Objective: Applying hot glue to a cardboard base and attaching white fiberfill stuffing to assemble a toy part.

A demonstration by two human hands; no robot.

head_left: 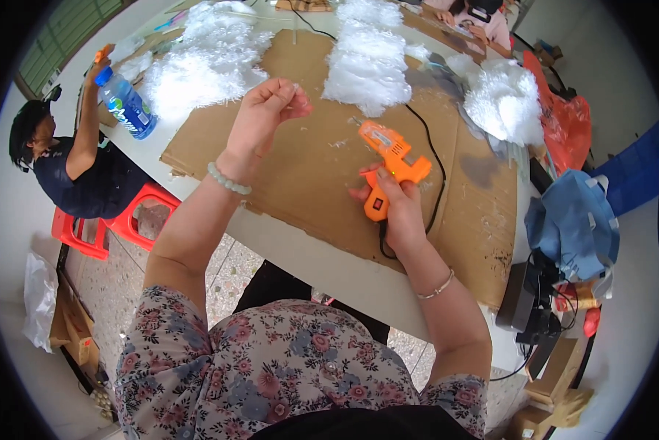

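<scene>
two hands: right hand grips orange glue gun, left hand pinches something too small to identify.

Blue-labelled bottle, table's left edge

Orange glue gun, brown cardboard, white feathers.

Single view, head-mounted fisheye, looking steeply down and forward from above the wearer's chest. Close range: the floral blouse fills the lower edge, both forearms rise from it toward the centre. The white table runs diagonally from upper left to lower right, with its cardboard sheet mid-frame. Strong barrel bend and a dark vignette at the rim. A seated co-worker falls at the far left edge.
</scene>
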